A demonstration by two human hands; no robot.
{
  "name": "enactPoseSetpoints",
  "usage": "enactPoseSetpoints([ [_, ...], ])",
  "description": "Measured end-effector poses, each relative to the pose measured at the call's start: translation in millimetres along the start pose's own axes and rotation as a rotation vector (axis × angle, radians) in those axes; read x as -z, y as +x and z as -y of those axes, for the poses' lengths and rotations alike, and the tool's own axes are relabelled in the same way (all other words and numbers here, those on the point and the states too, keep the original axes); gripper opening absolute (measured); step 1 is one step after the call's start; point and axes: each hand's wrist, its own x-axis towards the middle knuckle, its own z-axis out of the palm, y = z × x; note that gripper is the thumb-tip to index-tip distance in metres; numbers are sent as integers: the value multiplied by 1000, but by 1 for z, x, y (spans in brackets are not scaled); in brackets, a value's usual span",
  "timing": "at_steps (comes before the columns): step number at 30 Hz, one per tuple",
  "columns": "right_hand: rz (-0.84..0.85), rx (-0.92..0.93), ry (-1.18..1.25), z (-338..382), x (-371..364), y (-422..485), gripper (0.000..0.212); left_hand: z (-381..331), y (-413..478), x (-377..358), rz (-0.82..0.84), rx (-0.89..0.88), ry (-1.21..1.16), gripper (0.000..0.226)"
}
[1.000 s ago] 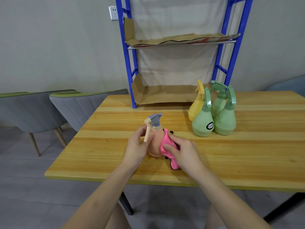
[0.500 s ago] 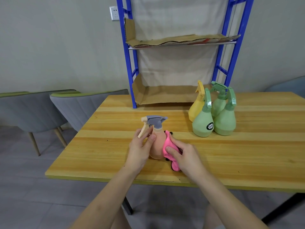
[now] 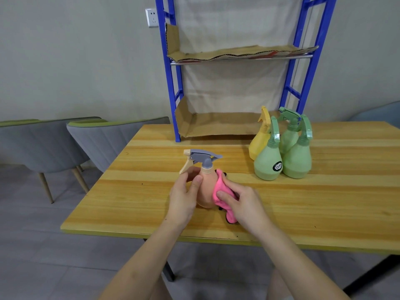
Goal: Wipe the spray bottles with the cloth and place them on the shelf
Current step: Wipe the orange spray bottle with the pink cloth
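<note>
A peach spray bottle with a grey trigger head stands upright on the wooden table. My left hand grips its left side. My right hand presses a pink cloth against the bottle's right side. Three green spray bottles and a yellow one stand grouped at the right. Behind them rises a blue shelf lined with cardboard, both levels bare.
Two grey chairs with green trim stand left of the table. A wall socket sits beside the shelf's left post. A blue-grey chair back shows at the far right.
The peach bottle has turned in my left hand, so its nozzle now points left. My right hand has slid the pink cloth along the bottle's right side.
</note>
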Motion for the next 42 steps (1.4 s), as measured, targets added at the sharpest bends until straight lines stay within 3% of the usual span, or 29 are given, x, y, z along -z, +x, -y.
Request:
enactPoseSetpoints([
  [5,7,-12,-62,1,3,1,55,-6,-1,8,50,5,-7,22],
  [9,-33,39,43,21,0,9,53,-6,-6,9,116,-27,27,37],
  [17,-8,24,42,12,0,4,53,-2,-4,11,86,-66,196,56],
  [24,10,-28,-63,4,3,2,53,-8,-4,16,67,-48,205,41],
  [28,5,39,41,23,0,12,50,-13,-4,16,74,-45,237,33],
  [31,0,63,88,31,0,18,44,-13,-2,17,107,-61,281,34],
  [42,64,-11,5,2,5,4,52,-15,-1,18,146,-15,263,40],
])
